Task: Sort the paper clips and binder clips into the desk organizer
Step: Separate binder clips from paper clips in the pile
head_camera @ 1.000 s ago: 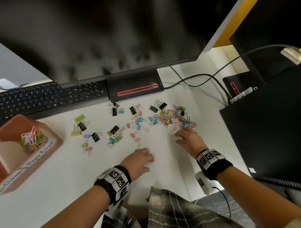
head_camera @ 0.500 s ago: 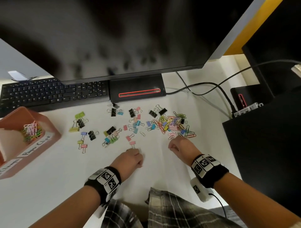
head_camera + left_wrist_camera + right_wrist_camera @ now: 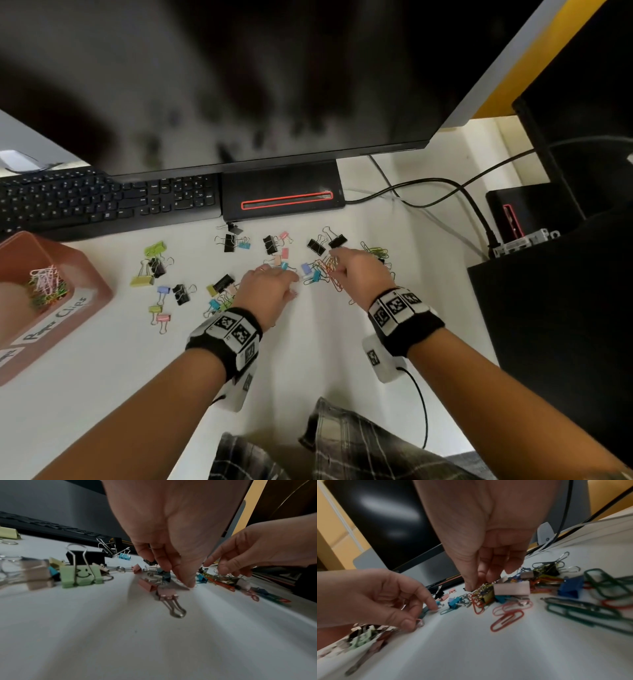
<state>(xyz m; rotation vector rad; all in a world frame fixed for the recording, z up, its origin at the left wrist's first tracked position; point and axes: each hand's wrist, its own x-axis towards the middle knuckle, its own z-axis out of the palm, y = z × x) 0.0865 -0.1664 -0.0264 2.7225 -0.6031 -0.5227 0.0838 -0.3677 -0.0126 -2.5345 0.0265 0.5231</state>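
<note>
Coloured paper clips [image 3: 335, 281] lie piled on the white desk, mixed with small binder clips [image 3: 224, 282]. My right hand [image 3: 334, 263] reaches into the pile, and its thumb and fingers [image 3: 479, 584] pinch a tangle of orange and gold paper clips [image 3: 483, 592]. Just to its left, my left hand [image 3: 287, 274] has its fingertips down on the desk. Its thumb [image 3: 407, 624] presses beside a pink paper clip [image 3: 420, 622] while the index finger touches a teal clip, with a gap between them. The terracotta organizer [image 3: 99, 291] at far left holds paper clips [image 3: 48, 284].
A black keyboard [image 3: 102, 202] and the monitor's base [image 3: 281, 185] stand right behind the clips. Cables [image 3: 445, 185] run to the right, where a black box [image 3: 555, 308] borders the desk. Binder clips [image 3: 142, 281] lie scattered toward the organizer. A pink binder clip [image 3: 167, 593] lies nearest me.
Both hands were curled fists near the front of the desk. They have moved forward into the clips, and the right one has taken hold of paper clips.
</note>
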